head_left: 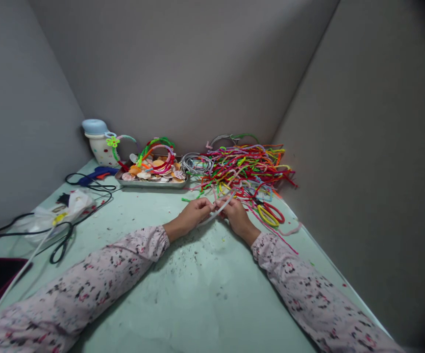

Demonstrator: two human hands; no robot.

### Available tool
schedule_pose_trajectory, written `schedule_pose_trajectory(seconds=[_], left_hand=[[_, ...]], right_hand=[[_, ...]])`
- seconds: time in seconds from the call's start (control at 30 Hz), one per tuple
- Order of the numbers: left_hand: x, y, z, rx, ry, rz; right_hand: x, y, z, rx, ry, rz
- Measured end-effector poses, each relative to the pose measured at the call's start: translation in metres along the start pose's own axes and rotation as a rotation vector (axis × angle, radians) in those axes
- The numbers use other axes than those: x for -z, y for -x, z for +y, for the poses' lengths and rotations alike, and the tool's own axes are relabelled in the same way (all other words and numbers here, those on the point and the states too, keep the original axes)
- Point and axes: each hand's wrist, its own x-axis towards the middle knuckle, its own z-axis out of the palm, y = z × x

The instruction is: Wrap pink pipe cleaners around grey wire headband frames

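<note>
Above the middle of the table, my left hand (194, 214) and my right hand (237, 215) are close together, their fingertips pinched. A pale whitish pipe cleaner (222, 208) slants across between them, its upper end passing in front of my right fingers. Both hands appear closed on it; the exact grip points are hidden. Just beyond my fingers lies a big tangle of coloured pipe cleaners (247, 164). Scissors with red and yellow handles (269, 214) rest right of my right hand, partly under the strands.
A metal tray (153, 185) of seashells (157, 166) stands at the back, with bent pipe-cleaner rings on top. Beside it are a coil of grey wire (197, 163) and a white bottle (103, 151) with a blue lid. Black cable (70, 230) and a plastic bag (78, 202) lie left.
</note>
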Motion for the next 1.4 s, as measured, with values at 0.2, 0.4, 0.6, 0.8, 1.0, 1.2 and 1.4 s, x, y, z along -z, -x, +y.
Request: schedule_pose_trajectory(seconds=[0.2, 0.4, 0.6, 0.8, 1.0, 1.2, 1.4], left_hand=[[0.001, -0.001, -0.004, -0.048, -0.083, 0.004], [0.0, 0.0, -0.007, -0.078, -0.139, 0.007], [0.0, -0.002, -0.01, -0.108, -0.2, 0.011], [0.0, -0.002, -0.008, -0.135, -0.248, 0.019], [-0.002, -0.001, -0.008, -0.141, -0.276, 0.031], [-0.002, -0.001, -0.004, -0.096, -0.205, 0.056], [-0.002, -0.001, -0.003, -0.057, -0.136, 0.086]], right_hand=[[-0.004, 0.005, -0.015, -0.011, 0.136, 0.046], [-0.003, 0.002, -0.008, -0.007, 0.152, 0.046], [-0.001, 0.001, -0.002, 0.019, 0.188, 0.046], [0.0, -0.001, 0.002, 0.06, 0.267, 0.068], [-0.002, -0.002, 0.004, 0.072, 0.289, 0.091], [-0.005, 0.003, -0.006, 0.019, 0.188, 0.04], [-0.005, 0.006, -0.013, 0.055, 0.194, 0.031]])
